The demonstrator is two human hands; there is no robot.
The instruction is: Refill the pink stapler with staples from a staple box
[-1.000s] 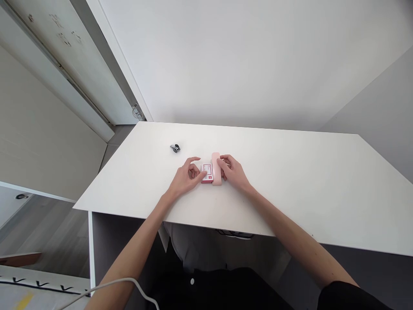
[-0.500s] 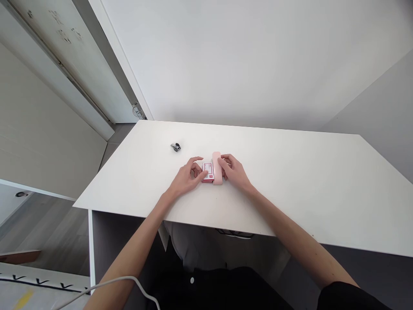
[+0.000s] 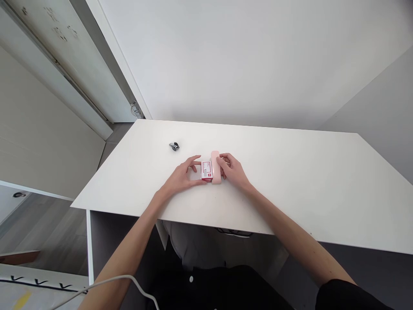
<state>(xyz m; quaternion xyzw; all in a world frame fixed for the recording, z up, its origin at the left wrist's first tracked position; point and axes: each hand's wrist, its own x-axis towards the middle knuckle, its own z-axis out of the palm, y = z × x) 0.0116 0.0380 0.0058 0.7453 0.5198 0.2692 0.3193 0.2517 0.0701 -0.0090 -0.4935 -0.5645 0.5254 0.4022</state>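
Note:
A small white box with red edges and print (image 3: 207, 169) lies on the white table. Its right side meets a long pink object with rounded ends (image 3: 216, 168), perhaps a stapler seen from above. My left hand (image 3: 180, 175) spans the box, thumb along the near edge and a finger at the far left corner; the index finger stretches out beyond it. My right hand (image 3: 234, 170) grips the pink object from the right, thumb on top, the other fingers curled at its side and partly hidden.
On the table (image 3: 290, 181), left of my hands and further back, lies a small black and silver item (image 3: 174, 146), too small to name surely. A white wall (image 3: 241, 60) rises behind the table. A pale cable (image 3: 129, 277) crosses my left forearm.
My left thumb has come off the top of the box and moved down to its near edge. The left fingers are spread wider. My right hand and the pink object look unchanged.

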